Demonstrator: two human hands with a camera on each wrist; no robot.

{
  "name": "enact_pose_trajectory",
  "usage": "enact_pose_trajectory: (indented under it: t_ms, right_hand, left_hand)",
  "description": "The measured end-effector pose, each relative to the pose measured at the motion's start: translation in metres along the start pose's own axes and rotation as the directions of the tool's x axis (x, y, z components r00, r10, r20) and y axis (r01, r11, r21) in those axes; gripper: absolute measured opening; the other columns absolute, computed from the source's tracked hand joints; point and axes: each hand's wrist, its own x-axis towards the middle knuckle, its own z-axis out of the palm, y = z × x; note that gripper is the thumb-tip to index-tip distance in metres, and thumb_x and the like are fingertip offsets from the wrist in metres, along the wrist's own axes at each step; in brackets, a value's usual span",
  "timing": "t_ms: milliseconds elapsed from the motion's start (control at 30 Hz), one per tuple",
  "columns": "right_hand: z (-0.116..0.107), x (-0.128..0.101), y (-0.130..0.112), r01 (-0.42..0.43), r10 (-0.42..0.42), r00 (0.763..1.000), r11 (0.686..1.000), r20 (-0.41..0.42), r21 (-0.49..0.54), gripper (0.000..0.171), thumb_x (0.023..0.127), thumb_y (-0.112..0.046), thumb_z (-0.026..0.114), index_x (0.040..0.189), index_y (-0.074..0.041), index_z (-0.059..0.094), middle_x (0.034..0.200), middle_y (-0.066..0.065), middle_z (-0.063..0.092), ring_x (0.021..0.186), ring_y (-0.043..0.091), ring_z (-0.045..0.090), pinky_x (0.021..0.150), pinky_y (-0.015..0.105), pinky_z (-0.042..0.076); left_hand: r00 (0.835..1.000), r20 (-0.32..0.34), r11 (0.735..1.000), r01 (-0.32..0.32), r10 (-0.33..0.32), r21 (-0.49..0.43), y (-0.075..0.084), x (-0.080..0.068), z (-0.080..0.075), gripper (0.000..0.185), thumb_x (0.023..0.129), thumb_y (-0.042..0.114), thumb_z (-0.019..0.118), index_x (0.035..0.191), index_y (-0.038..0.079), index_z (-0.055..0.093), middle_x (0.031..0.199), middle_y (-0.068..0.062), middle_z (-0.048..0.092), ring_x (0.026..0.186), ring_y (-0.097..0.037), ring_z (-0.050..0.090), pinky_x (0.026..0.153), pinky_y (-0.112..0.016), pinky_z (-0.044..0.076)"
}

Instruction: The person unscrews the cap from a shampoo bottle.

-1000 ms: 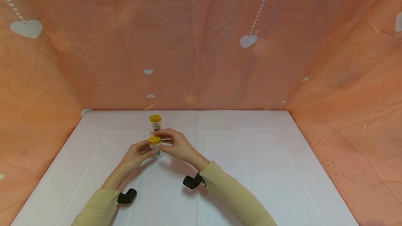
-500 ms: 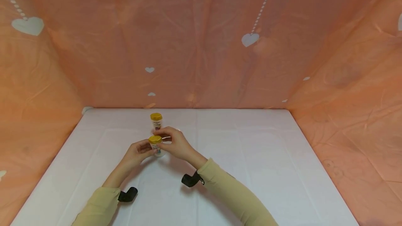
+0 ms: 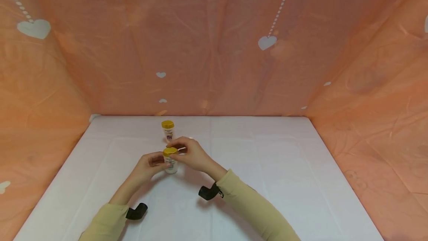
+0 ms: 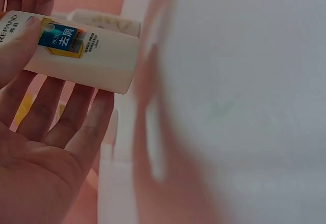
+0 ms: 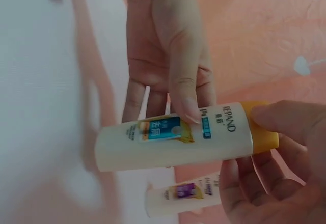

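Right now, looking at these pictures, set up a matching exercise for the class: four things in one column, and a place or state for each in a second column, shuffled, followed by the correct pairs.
Things
1. Held bottle
2. Second bottle
3. Left hand
4. Right hand

Places or states
A. Fingers round the yellow cap
B. Stands alone, farther back on the white table
C. Thumb pressed on the label, fingers behind the body
D. Gripped between both hands

Pairs: 1-D, 2-B, 3-C, 4-A
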Motion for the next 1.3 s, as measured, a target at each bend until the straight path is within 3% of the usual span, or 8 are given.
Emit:
enact_pose_trajectory:
  t_ms: [233, 533, 833, 1067, 1300]
  right_hand:
    - [-0.019, -0.011, -0.009, -0.031, 0.031, 0.999, 0.996, -0.006, 0.081, 0.029, 0.086, 0.005, 0.067, 0.115, 0.004, 0.063, 0.113, 0.015, 0.062, 0.106, 0.031, 0.059, 0.089, 0.035, 0.052]
    - [-0.045, -0.028, -0.023, -0.019, 0.025, 0.998, 0.996, -0.066, 0.091, 0.027, 0.085, -0.005, 0.072, 0.112, -0.005, 0.068, 0.106, 0.004, 0.063, 0.097, 0.018, 0.062, 0.084, 0.033, 0.054]
    - [-0.066, -0.041, -0.03, -0.016, 0.032, 0.992, 0.991, -0.119, 0.132, 0.027, 0.083, 0.001, 0.072, 0.11, 0.001, 0.068, 0.104, 0.01, 0.063, 0.098, 0.024, 0.062, 0.082, 0.034, 0.055]
    - [-0.084, -0.053, -0.055, -0.023, 0.038, 0.993, 0.992, -0.115, 0.128, 0.026, 0.085, 0.005, 0.068, 0.11, 0.009, 0.065, 0.106, 0.017, 0.062, 0.098, 0.032, 0.059, 0.085, 0.039, 0.054]
    - [-0.096, -0.06, -0.058, -0.018, 0.037, 0.989, 0.992, -0.144, 0.125, 0.028, 0.085, 0.005, 0.068, 0.113, 0.01, 0.063, 0.109, 0.018, 0.062, 0.099, 0.032, 0.059, 0.088, 0.041, 0.052]
  left_hand:
    - [0.998, 0.029, 0.999, -0.052, 0.052, -0.01, 0.014, 0.003, 0.012, 0.034, 0.088, 0.013, 0.071, 0.117, -0.003, 0.063, 0.108, -0.015, 0.066, 0.101, -0.019, 0.062, 0.087, -0.029, 0.051]
    - [0.994, 0.054, 0.994, -0.087, 0.09, -0.063, 0.026, 0.013, 0.031, 0.032, 0.088, 0.015, 0.07, 0.116, -0.001, 0.064, 0.108, -0.01, 0.067, 0.1, -0.019, 0.062, 0.088, -0.03, 0.051]
    - [0.985, 0.065, 0.979, -0.152, 0.161, -0.135, 0.031, 0.024, 0.054, 0.035, 0.087, 0.009, 0.071, 0.119, -0.002, 0.062, 0.11, -0.012, 0.066, 0.103, -0.021, 0.061, 0.089, -0.032, 0.051]
    - [0.978, 0.086, 0.965, -0.172, 0.192, -0.198, 0.037, 0.032, 0.07, 0.042, 0.083, 0.006, 0.075, 0.122, -0.001, 0.06, 0.113, -0.014, 0.064, 0.106, -0.025, 0.059, 0.089, -0.035, 0.052]
    - [0.975, 0.08, 0.966, -0.192, 0.208, -0.172, 0.046, 0.043, 0.081, 0.039, 0.083, 0.007, 0.075, 0.119, 0.001, 0.062, 0.112, -0.014, 0.064, 0.105, -0.027, 0.059, 0.09, -0.039, 0.051]
